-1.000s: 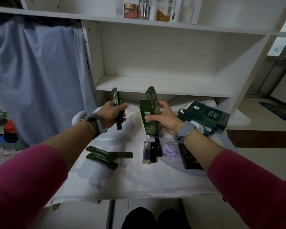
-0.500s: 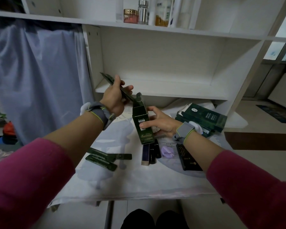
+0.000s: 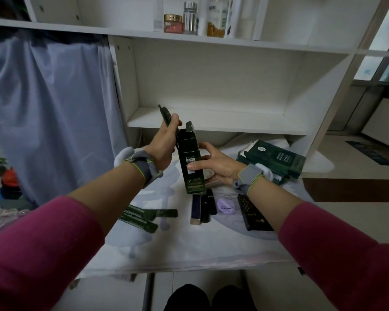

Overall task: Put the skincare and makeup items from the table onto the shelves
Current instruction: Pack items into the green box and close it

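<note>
My right hand [image 3: 216, 162] grips a tall dark green box [image 3: 190, 162] by its side, its top flap open and the box leaning slightly. My left hand [image 3: 164, 144] holds thin dark green sachets [image 3: 165, 114] just above and left of the box's open top, their lower ends at the opening. More green sachets [image 3: 144, 217] lie on the white-covered table [image 3: 189, 248], beside dark tubes [image 3: 203, 207], a lilac round compact [image 3: 226, 205] and a black patterned box [image 3: 253, 212]. The lower shelf [image 3: 211, 122] stands bare behind my hands.
Stacked dark green boxes [image 3: 276, 160] lie at the table's right. The upper shelf holds a pink jar [image 3: 173, 23], a clear bottle [image 3: 190, 17] and a yellow-filled bottle [image 3: 217, 19]. A blue curtain [image 3: 50, 108] hangs left. A shelf upright [image 3: 337, 97] stands right.
My left hand has brought the sachets right and down, against the top of the green box. My right hand has tilted the box a little and kept its grip.
</note>
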`<move>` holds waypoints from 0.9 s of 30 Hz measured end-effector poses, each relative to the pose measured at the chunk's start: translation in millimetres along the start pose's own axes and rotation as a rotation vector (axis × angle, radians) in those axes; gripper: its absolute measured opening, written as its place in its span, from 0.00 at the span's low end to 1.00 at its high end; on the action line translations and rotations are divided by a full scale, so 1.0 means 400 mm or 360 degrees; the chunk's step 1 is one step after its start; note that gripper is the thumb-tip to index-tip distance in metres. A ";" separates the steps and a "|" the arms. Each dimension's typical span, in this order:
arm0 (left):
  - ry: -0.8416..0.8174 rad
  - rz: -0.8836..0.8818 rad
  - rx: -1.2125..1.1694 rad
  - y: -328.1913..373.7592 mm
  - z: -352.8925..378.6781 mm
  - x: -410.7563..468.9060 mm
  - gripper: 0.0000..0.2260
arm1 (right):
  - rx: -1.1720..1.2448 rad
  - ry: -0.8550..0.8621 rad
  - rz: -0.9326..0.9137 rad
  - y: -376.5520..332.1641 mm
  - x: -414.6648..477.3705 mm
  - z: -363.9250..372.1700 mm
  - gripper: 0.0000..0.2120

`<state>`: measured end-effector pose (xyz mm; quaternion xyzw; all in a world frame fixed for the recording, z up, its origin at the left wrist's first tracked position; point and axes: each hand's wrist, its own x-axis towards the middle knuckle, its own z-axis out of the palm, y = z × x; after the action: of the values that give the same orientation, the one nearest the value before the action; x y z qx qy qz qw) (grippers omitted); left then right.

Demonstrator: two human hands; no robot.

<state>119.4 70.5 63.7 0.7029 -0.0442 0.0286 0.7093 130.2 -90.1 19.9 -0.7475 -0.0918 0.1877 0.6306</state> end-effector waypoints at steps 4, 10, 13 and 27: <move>0.0032 0.0020 -0.0047 0.009 0.005 0.000 0.18 | -0.0109 -0.0039 0.0033 0.007 -0.007 0.004 0.34; -0.0067 0.0012 -0.0037 -0.002 0.019 -0.011 0.23 | -0.0051 0.0004 0.0024 0.007 0.004 0.003 0.36; -0.0114 0.0018 0.0037 -0.004 0.016 -0.009 0.27 | -0.0029 0.0029 0.0020 0.008 0.004 -0.002 0.37; -0.0099 0.0005 0.0572 -0.018 -0.031 -0.039 0.29 | 0.0015 0.0218 0.0034 0.006 -0.028 0.019 0.34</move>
<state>104.9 83.2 55.0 0.8189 -0.0614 0.0153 0.5705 116.6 -87.6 18.2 -0.7566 -0.0397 0.1432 0.6368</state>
